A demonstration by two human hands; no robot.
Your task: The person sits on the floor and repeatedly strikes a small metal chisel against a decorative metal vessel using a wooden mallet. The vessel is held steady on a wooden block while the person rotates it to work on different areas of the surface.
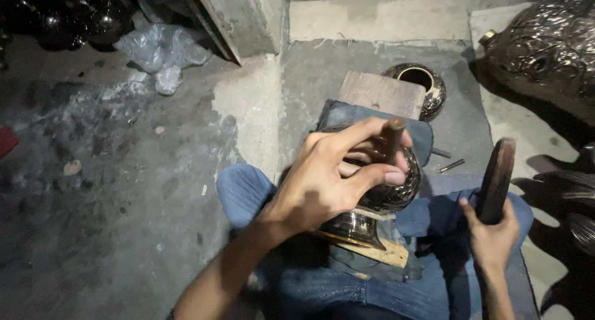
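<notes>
My left hand point(338, 177) is closed around a thin metal punch point(393, 137), with its tip standing on the dark embossed metal vase point(387, 196). The vase lies on its side across my lap — it rests on blue cloth over a wooden block point(381, 94). My right hand point(493, 233) grasps a dark wooden mallet point(496, 180), held upright just beside my knee. Another round metal pot point(424, 84) stands behind the block.

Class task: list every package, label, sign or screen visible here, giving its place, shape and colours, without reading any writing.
Clear plastic bag: crumpled on the grey floor, upper left, translucent whitish.
No labels, signs or screens are visible.
</notes>
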